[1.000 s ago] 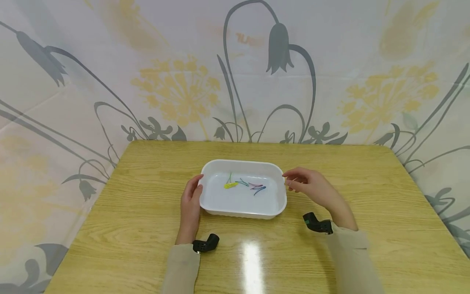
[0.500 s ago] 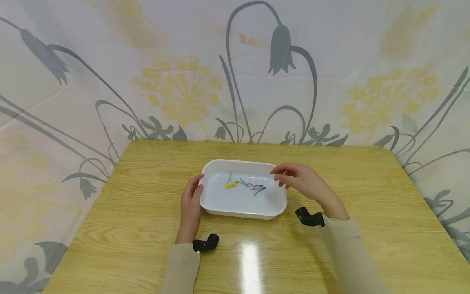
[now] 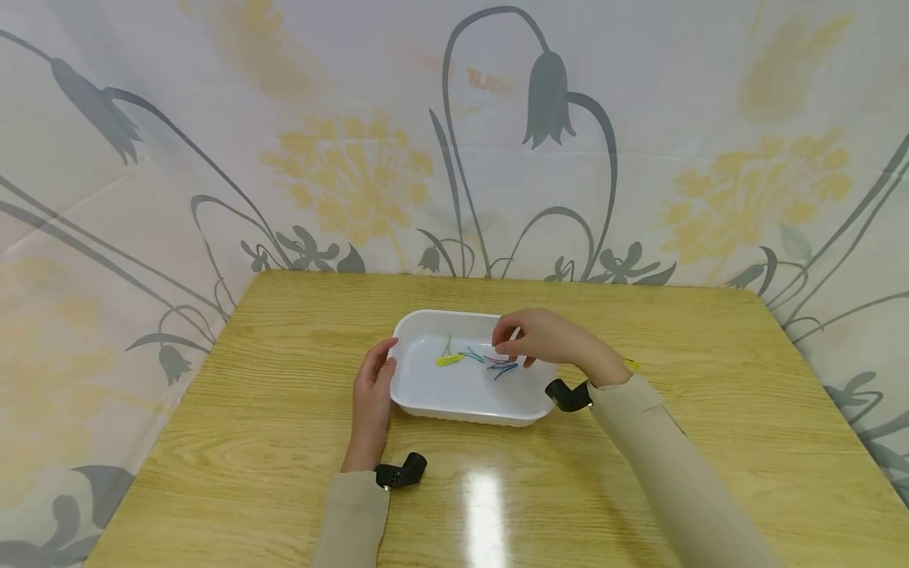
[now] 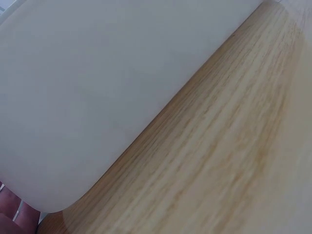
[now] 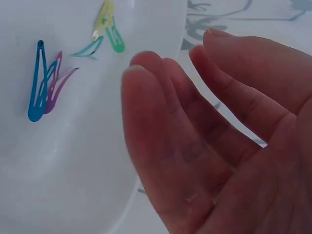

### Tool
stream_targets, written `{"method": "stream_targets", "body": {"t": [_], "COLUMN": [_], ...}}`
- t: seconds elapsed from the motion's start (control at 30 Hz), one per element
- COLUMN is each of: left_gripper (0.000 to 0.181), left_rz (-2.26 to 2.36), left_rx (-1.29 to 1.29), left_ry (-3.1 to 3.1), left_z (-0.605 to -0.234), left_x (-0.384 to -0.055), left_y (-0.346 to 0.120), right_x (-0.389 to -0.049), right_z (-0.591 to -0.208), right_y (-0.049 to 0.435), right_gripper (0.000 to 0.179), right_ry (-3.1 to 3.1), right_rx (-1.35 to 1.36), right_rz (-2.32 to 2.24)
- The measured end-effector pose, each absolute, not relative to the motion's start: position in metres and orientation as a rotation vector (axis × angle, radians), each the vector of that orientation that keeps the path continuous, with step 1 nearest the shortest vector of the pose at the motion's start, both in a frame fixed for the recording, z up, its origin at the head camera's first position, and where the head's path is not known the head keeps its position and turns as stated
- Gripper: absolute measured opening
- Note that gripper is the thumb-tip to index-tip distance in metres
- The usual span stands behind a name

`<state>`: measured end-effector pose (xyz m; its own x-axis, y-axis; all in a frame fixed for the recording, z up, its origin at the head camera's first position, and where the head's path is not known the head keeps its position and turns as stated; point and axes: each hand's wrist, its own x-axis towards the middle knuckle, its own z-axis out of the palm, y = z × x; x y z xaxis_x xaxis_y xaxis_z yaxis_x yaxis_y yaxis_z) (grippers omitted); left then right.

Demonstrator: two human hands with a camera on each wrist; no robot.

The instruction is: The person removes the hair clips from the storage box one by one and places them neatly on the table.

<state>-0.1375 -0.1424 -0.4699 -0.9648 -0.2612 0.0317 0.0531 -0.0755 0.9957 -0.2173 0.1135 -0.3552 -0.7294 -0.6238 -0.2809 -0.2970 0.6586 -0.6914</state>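
Note:
A white rectangular tray (image 3: 454, 394) holds several snap hair clips. My left hand (image 3: 372, 386) grips the tray's left end, fingertips at the rim; in the left wrist view the tray's wall (image 4: 97, 97) fills much of the picture, with a few fingers (image 4: 14, 214) at the corner. Over the tray's right part hovers my right hand (image 3: 543, 338), fingers loosely bent with nothing between them. Close under it lie a blue clip (image 5: 36, 92) and a purple clip (image 5: 51, 102). Farther left are a teal clip (image 5: 90, 48), a yellow clip (image 3: 449, 360) and a green clip (image 5: 117, 41).
The tray stands on a wood-grain table (image 3: 284, 442). A small yellow object (image 3: 631, 364) shows on the table just behind my right wrist, partly hidden by the arm. Behind the table hangs a flower-patterned curtain (image 3: 355, 173).
My right hand has moved left from the tray's right rim to above the clips. The small yellow object has come into sight beside the right wrist. The left hand has kept its hold.

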Motion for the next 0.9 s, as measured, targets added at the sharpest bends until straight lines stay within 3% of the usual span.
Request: {"method": "stream_targets", "body": {"t": [0.57,0.9], "left_gripper": [0.026,0.025], "left_rz": [-2.125,-2.120], "left_rx": [0.229,0.219], "left_ry": [-1.984,-1.983], "left_z": [-0.466,-0.469], "left_x": [-0.137,-0.139], "left_y": [-0.141,-0.143], "right_x": [-0.239,-0.237], "right_z": [-0.375,-0.384], "right_y": [0.090,0.086], "right_gripper": [0.017,0.007], "right_ry": [2.388,2.445], "right_rx": [-0.492,-0.513], "right_rz": [-0.628,-0.379]}}
